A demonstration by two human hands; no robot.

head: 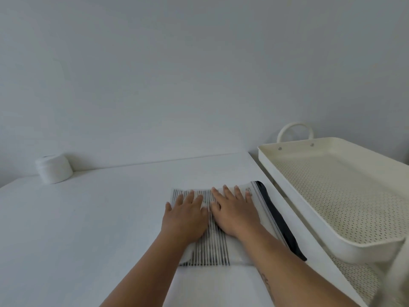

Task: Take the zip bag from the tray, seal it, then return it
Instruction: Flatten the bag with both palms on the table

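A clear zip bag (pixel 212 253) with a black-and-white striped cloth inside lies flat on the white table, its black zip strip (pixel 280 220) along the right edge. My left hand (pixel 186 216) rests palm down on the bag's left half, fingers spread. My right hand (pixel 234 209) presses flat beside it, fingertips near the bag's far edge. Both hands lie on top of the bag and grip nothing. The cream perforated tray (pixel 294 187) stands to the right of the table with nothing in it.
A white jar (pixel 54 168) stands at the table's far left by the wall. The tray has a loop handle (pixel 295 129) at its far end, and a lower perforated shelf (pixel 356 282) shows beneath it. The table's right edge runs close to the zip strip.
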